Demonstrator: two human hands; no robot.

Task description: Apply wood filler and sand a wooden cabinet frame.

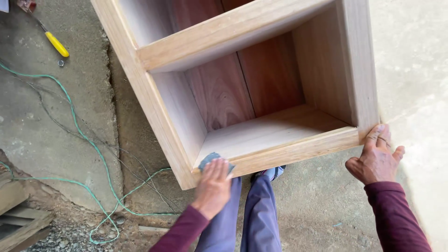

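1. The pale wooden open-fronted cabinet with a reddish back panel [242, 88] lies tipped toward the person, and its near front edge runs from just above the left hand [213, 184] across to the right hand [377, 158]. Beyond the right hand, bare pale concrete floor [415, 70] stretches away with open room; below both hands the floor is rougher and darker.

2. Between the two hands stand the person's legs in blue-grey trousers [254, 214], with a shoe tip showing just under the cabinet's lower rail (close quarters there). Well off beyond the left hand, a thin green cord [74, 116] loops over the ground, a yellow-handled tool [56, 44] lies farther up, and weathered wooden planks [21, 219] sit at the lower corner.

3. The left hand lies flat, fingers extended, pressing a small piece of dark blue-grey sandpaper [210, 161] against the cabinet's front rail near its lower corner; the sandpaper pokes out just past the fingertips. The right hand rests open against the cabinet's opposite lower corner, fingers laid up along the side panel's edge and thumb spread away, steadying it without closing around it.
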